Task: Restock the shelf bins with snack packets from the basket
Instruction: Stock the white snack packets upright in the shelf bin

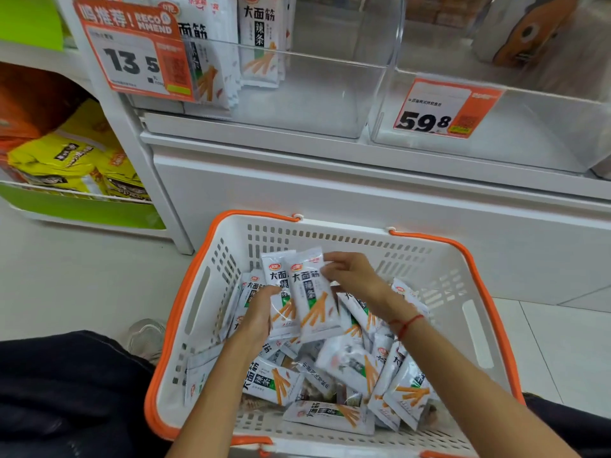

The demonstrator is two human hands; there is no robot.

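A white basket with an orange rim [469, 259] stands on the floor below the shelf, with several white snack packets [344, 368] lying loose in it. My left hand [259, 312] grips a small upright stack of these packets [314, 299] from the left side. My right hand [350, 272] pinches the top right edge of the front packet. Above, a clear shelf bin [330, 104] holds a few of the same packets [261, 41] standing at its back left.
A second clear bin [529, 140] with a 59.8 price tag [443, 109] stands to the right. An orange 13.5 price tag [139, 57] hangs on the left bin. Yellow bags [69, 157] fill a low green shelf at left. My knee and shoe lie beside the basket.
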